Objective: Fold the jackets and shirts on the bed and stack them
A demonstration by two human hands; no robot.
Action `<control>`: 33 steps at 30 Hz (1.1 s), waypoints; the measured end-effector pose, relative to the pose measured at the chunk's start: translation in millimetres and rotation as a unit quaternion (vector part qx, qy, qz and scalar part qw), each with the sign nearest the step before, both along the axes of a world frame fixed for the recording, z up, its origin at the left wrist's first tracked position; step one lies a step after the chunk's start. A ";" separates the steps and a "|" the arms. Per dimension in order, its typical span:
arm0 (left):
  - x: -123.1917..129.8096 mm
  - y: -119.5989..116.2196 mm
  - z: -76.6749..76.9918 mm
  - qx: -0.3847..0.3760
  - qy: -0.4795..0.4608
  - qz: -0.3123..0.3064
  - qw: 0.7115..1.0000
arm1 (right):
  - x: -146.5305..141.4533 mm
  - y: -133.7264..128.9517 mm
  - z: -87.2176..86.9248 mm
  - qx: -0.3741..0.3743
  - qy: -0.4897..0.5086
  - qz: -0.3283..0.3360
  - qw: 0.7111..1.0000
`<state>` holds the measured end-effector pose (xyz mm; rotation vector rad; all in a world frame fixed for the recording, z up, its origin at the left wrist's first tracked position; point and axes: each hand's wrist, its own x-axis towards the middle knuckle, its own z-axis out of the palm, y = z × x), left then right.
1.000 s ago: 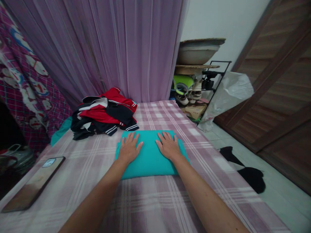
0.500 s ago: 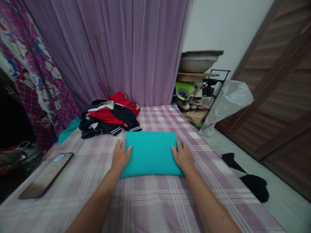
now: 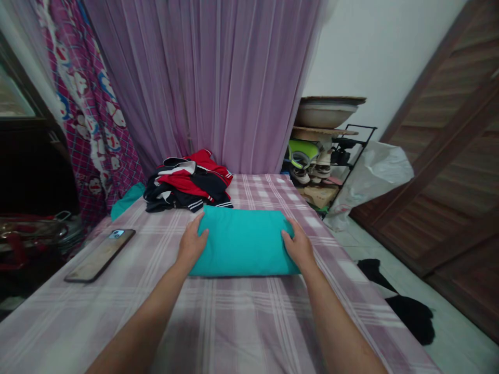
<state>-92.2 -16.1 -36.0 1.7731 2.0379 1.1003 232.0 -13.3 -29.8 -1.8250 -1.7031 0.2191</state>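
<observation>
A turquoise cloth [image 3: 245, 243], folded into a thick flat rectangle, is between my two hands over the plaid bedsheet [image 3: 234, 322]. My left hand [image 3: 192, 240] grips its left side, thumb on the top face and fingers round the edge. The right side is gripped the same way by my right hand [image 3: 299, 244], whose other fingers are partly hidden behind the cloth. The far edge looks tipped up a little; whether the whole bundle is off the bed I cannot tell.
Beyond the cloth lies a heap of red and navy clothes [image 3: 191, 182]. A phone [image 3: 100, 255] rests on the bed at left, near a turquoise fabric piece [image 3: 127, 201]. Purple curtains [image 3: 234, 88] hang behind. To the right stand a shoe rack [image 3: 353, 161] and a white bag [image 3: 374, 176]; black fabric [image 3: 411, 317] is on the floor.
My hands lay flat on the cloth's sides; now their fingers are wrapped round its edges. The cloth's far edge has tipped up slightly. The camera view has shifted left and up.
</observation>
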 end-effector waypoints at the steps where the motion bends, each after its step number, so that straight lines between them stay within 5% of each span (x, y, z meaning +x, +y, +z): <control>1: -3.7 -4.4 -3.3 -0.010 0.007 0.002 1.000 | -0.3 -1.6 -2.3 -0.028 -0.024 0.002 0.999; 4: -10.3 -15.8 -12.8 -0.051 0.047 0.020 0.997 | -3.4 -6.7 -7.5 -0.108 -0.106 -0.015 0.988; 6: -8.3 -20.1 -10.4 -0.048 0.084 0.035 0.995 | -9.1 -8.5 -2.5 -0.098 -0.147 -0.030 0.984; 14: 44.2 -0.4 53.4 0.096 0.219 -0.017 0.971 | -71.9 9.3 64.7 0.189 -0.153 0.027 0.970; 16: 53.3 11.9 48.6 0.065 0.232 -0.042 0.970 | -85.1 15.9 59.5 0.152 -0.170 0.045 0.973; 20: 55.5 30.3 13.3 -0.072 0.218 -0.072 0.971 | -95.8 24.0 21.5 -0.076 -0.205 0.100 0.971; 22: 53.0 33.7 -0.7 -0.096 0.211 -0.075 0.970 | -96.3 26.1 6.7 -0.126 -0.203 0.113 0.965; 33: 49.4 27.8 -4.6 -0.074 0.240 -0.067 0.966 | -83.6 10.2 14.6 -0.084 -0.185 0.105 0.973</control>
